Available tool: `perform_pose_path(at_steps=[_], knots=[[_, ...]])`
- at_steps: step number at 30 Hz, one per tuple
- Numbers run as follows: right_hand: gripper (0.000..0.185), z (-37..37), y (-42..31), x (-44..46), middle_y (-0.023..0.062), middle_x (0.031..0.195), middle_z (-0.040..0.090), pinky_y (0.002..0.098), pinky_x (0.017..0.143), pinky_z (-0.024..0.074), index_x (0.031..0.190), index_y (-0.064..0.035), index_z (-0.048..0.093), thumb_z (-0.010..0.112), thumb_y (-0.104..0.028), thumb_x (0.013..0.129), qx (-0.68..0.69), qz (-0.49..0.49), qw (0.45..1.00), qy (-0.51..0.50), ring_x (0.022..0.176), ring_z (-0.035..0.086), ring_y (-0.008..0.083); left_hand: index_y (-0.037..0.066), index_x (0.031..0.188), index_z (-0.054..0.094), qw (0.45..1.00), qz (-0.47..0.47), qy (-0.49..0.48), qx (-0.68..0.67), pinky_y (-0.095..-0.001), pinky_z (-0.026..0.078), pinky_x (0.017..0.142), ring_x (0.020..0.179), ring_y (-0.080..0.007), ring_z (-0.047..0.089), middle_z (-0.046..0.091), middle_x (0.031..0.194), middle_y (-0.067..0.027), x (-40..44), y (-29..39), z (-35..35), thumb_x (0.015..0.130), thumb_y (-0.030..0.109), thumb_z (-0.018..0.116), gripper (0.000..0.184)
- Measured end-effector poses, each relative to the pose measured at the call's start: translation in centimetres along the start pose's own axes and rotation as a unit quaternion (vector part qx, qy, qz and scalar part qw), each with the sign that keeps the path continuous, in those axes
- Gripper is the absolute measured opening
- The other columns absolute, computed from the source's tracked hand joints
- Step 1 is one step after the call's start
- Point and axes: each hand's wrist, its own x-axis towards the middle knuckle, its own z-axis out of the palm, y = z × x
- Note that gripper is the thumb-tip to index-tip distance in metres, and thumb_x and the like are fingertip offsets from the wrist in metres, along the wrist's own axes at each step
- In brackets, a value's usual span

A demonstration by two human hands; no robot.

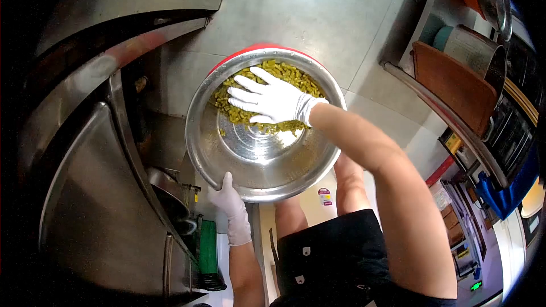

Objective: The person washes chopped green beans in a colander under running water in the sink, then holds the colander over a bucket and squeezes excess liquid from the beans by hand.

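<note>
A wide stainless steel basin [296, 177] is tilted in front of my legs. Chopped green vegetable pieces [301, 82] are heaped along its far side, and the near part of the bottom shows bare, shiny metal. My right hand [268, 98], in a white glove, lies over the pieces with its fingers spread. Also gloved, my left hand [227, 199] grips the near left rim, its thumb over the edge and its other fingers mostly hidden below. Behind the basin's far rim shows the edge of a red container [267, 46].
Steel counters [96, 193] stand close on the left. A shelf at the right carries a brown board [453, 88] and a perforated metal container [472, 51], with a metal rail [443, 113] along its edge. Grey floor tiles [307, 5] extend beyond the basin.
</note>
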Motion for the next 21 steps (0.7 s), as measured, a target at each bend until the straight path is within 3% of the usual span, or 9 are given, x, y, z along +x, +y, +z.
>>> perform_pose_path(at_steps=[5,12,17,20,21], knots=[[0.054,1.5,0.4,0.3,0.0046,0.132,0.043,0.0522,0.105,0.0265,0.129,-0.0124,0.045,0.052,-0.041,0.084,-0.048,0.0,0.997,0.058,0.125,0.037,0.0231,-0.011,0.108,0.055,1.0,-0.023,-0.011,0.015,-0.031,0.047,0.079,0.089,-0.0207,0.06,0.061,0.105,-0.015,1.6,-0.9,0.5,0.078,-0.004,0.062,0.031],[0.051,2.8,1.7,0.7,0.0029,0.131,0.044,0.0514,0.101,0.0299,0.127,-0.0152,0.046,0.05,-0.042,0.084,-0.076,-0.014,0.995,0.066,0.122,0.04,0.0211,-0.011,0.108,0.056,0.999,-0.034,0.023,-0.014,-0.0303,0.047,0.08,0.09,-0.0198,0.059,0.06,0.105,-0.0156,1.0,-1.0,1.7,0.077,-0.005,0.063,0.032],[0.05,2.7,1.9,0.6,0.005,0.129,0.043,0.0523,0.103,0.0283,0.125,-0.0118,0.047,0.051,-0.039,0.084,-0.052,-0.015,0.997,0.054,0.123,0.038,0.0225,-0.009,0.107,0.056,0.996,-0.086,0.003,-0.016,-0.0312,0.047,0.08,0.09,-0.0204,0.059,0.06,0.108,-0.0151,1.8,-1.5,1.3,0.078,-0.003,0.063,0.031],[0.05,2.2,1.9,1.1,0.0077,0.129,0.043,0.0533,0.104,0.0272,0.124,-0.0098,0.049,0.052,-0.039,0.083,-0.043,-0.004,0.997,0.063,0.124,0.037,0.0255,-0.008,0.106,0.058,0.983,-0.173,0.009,-0.062,-0.032,0.048,0.079,0.088,-0.0219,0.06,0.061,0.105,-0.0135,1.1,3.1,2.3,0.078,0.0,0.063,0.029],[0.051,1.8,1.6,1.2,0.0082,0.129,0.043,0.0535,0.104,0.0269,0.124,-0.0095,0.049,0.052,-0.039,0.082,-0.038,0.003,0.997,0.067,0.124,0.037,0.0263,-0.007,0.107,0.057,0.984,-0.153,-0.034,-0.085,-0.0325,0.048,0.078,0.087,-0.0228,0.06,0.061,0.104,-0.0122,1.7,2.7,1.5,0.079,0.0,0.062,0.03]])
